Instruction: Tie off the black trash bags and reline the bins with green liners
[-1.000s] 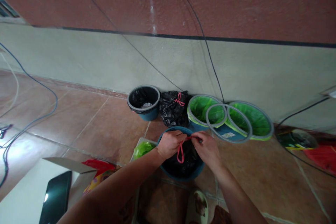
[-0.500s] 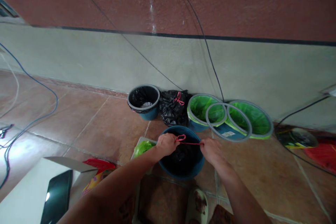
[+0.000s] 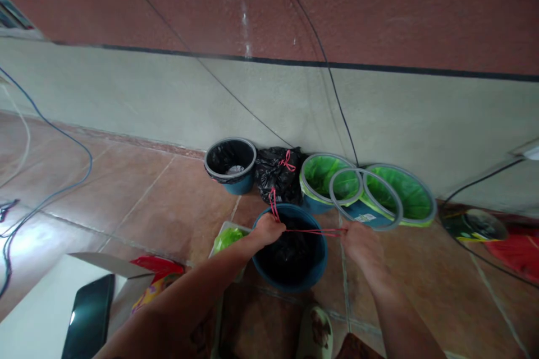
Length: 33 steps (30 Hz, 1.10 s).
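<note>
Left hand [image 3: 267, 229] & right hand [image 3: 361, 237] both closed tight on red drawstring [image 3: 314, 231], pulled taut across blue bin [image 3: 290, 247] w/ black bag [image 3: 288, 249], lower centre of frame. Just above: tied black bag [image 3: 278, 173], green-lined bins [image 3: 324, 176] by wall.

I log a blue bin with a black liner [image 3: 231, 164] against the wall, a tied black bag [image 3: 278, 174] just beside it. Right of that: two green-lined bins [image 3: 322, 176] [image 3: 400, 193], a loose grey ring [image 3: 364, 197] overlapping both. A blue cable [image 3: 63, 134] crosses the tiled floor [image 3: 160, 196] at left. Cardboard box [image 3: 50, 291] near bottom left, a green bag [image 3: 229, 237] in a tray beyond it
</note>
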Available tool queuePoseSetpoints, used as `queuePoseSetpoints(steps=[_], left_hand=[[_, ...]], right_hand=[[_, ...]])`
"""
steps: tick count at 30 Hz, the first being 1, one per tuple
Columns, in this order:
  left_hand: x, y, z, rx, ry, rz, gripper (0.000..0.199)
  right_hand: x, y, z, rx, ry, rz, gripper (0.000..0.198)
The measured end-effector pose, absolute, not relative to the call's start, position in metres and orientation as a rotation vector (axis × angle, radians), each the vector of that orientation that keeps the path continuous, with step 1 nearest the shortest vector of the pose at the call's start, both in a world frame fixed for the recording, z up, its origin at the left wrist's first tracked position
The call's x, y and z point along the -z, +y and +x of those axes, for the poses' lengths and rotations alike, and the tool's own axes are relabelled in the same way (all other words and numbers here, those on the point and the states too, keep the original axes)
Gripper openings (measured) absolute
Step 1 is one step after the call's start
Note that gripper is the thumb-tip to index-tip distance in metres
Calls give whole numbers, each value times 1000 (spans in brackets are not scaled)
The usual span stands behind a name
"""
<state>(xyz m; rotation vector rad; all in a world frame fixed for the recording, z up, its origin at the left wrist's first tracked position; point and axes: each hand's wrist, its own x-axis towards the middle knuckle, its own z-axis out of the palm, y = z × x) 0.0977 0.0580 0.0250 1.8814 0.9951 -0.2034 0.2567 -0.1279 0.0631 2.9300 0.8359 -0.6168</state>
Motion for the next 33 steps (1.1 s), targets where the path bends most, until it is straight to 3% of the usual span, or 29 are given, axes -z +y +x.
queuePoseSetpoints(steps=[7, 11, 14, 18, 22, 24, 28, 33], left_hand=[[-21, 52, 102, -184, 797, 1190, 16], [-23, 45, 104, -133, 708, 999, 33], [-20, 42, 105, -79, 649, 1102, 30], [-13, 41, 103, -55, 553, 1400, 18], [-12, 38, 100, -9, 478, 1674, 14], [-13, 36, 99, 40, 497, 1736, 20], [-20, 36, 99, 81, 489, 1754, 20], [-25, 38, 98, 43, 379, 1752, 20]], right_hand=[[-67, -118, 256, 566, 842, 3184, 29], [-71, -110, 254, 988, 780, 3803, 25], [-75, -102, 242, 1381, 978, 3986, 31], [-86, -89, 216, 1750, 1548, 3623, 32], [-89, -82, 202, 1885, 1866, 3291, 26], [-83, -83, 205, 1829, 1823, 3367, 30], [-59, -87, 212, 1554, 1385, 3481, 57], [-38, -88, 205, 1496, 1510, 3048, 54]])
